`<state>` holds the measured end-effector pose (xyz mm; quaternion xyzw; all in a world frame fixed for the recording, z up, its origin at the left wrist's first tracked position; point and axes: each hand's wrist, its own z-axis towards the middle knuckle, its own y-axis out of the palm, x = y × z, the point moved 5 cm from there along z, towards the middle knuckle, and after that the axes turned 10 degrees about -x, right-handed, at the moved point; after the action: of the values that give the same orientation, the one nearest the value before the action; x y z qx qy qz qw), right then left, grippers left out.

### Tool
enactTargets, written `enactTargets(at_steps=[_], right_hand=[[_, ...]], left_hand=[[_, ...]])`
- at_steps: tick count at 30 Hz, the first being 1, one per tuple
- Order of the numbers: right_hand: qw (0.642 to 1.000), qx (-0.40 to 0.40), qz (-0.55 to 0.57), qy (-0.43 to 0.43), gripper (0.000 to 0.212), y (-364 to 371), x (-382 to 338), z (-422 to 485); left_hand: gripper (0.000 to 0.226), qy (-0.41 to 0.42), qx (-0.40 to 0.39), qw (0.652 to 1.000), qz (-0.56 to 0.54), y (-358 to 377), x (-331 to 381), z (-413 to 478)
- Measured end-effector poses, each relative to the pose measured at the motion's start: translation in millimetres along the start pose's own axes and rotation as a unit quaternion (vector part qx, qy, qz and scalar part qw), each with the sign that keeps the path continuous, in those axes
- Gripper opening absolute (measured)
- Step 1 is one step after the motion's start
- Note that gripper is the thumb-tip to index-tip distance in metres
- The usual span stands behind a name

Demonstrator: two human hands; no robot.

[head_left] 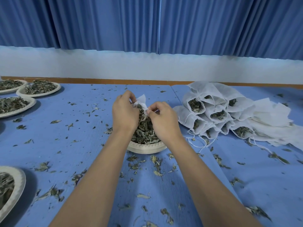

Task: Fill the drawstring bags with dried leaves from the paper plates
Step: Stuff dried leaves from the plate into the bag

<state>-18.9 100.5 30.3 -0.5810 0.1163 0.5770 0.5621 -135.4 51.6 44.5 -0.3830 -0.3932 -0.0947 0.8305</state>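
We judge filling under way: our left hand (pixel 125 112) and right hand (pixel 161 117) pinch the bag (pixel 142 102) over the plate (pixel 146 147); next, more leaves (pixel 145 131).

Bright, even, diffuse light, no glare. Cool blue cast: even the white wall (pixel 147 68) reads bluish. Shadows are soft, with a dim one just right of the plate (pixel 19 182) at the table (pixel 82 128) near-left corner. Wide-angle bend: curtain (pixel 98 22) hem and table's far edge bow, forearms (pixel 101 177) stretch. Centre sharp; leaf scraps (pixel 257 212) along the near edge smear.
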Motion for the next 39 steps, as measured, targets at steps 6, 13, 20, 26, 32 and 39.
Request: enactTargets(at_steps=[6, 13, 20, 26, 32, 39], right_hand=[[0.997, 0.033, 0.07, 0.024, 0.01, -3.4, 9.3, 1.2], [0.976, 0.026, 0.204, 0.072, 0.015, -1.9, 18.4, 5.0], [0.977, -0.011, 0.191, 0.093, 0.014, -2.4, 12.7, 3.1], [0.985, -0.164, -0.049, -0.017, 0.027, -15.2, -12.5, -4.7], [0.938, -0.265, -0.225, -0.02, 0.048, 6.0, -4.3, -7.0], [0.937, -0.208, -0.278, -0.041, 0.031, 14.6, -3.9, -6.4]], left_hand=[[0.017, 0.002, -0.039, 0.999, -0.031, 0.6, 2.8, 2.3], [0.015, -0.066, -0.103, 0.956, -0.266, -3.0, -11.5, -5.9], [0.012, -0.076, 0.021, 0.977, -0.197, -9.7, -24.1, -12.0], [0.009, -0.085, 0.049, 0.97, -0.222, -17.7, -26.5, -11.2], [0.01, -0.098, 0.057, 0.964, -0.241, -17.4, -31.4, -11.8], [0.011, -0.092, 0.051, 0.967, -0.23, -16.7, -29.0, -12.1]])
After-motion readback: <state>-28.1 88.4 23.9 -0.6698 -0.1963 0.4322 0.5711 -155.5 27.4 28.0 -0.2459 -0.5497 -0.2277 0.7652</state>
